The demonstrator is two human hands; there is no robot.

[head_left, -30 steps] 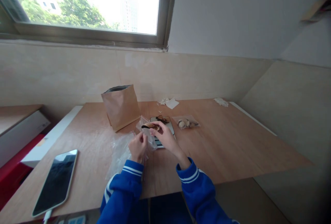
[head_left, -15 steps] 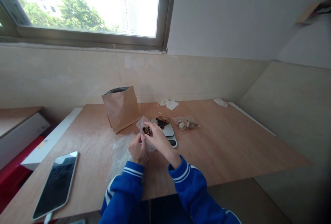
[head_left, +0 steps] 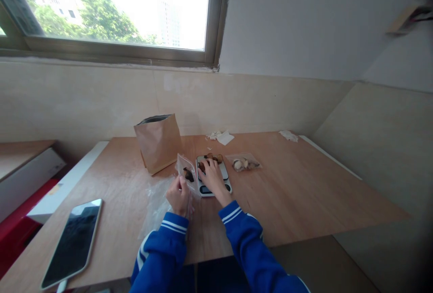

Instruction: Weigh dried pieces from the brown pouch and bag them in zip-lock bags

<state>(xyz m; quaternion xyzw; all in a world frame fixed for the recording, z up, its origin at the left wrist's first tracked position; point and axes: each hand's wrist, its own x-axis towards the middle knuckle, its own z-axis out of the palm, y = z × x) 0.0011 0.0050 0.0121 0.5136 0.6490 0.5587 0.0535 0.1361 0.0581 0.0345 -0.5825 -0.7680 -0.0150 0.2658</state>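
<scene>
Several brown pieces point(head_left: 219, 158) lie just beyond the fingers of the nearer right hand point(head_left: 214, 177), grip unclear; the left hand point(head_left: 178, 195) pinches a bag point(head_left: 181, 162).

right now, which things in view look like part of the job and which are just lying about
Seem part of the job:
clear bag, held in the left hand
scale
brown pieces on it, at the right hand
filled bag, right of the scale
loose plastic, perhaps
brown bag, perhaps

Seem just lying about:
phone
cable
white scraps
</scene>
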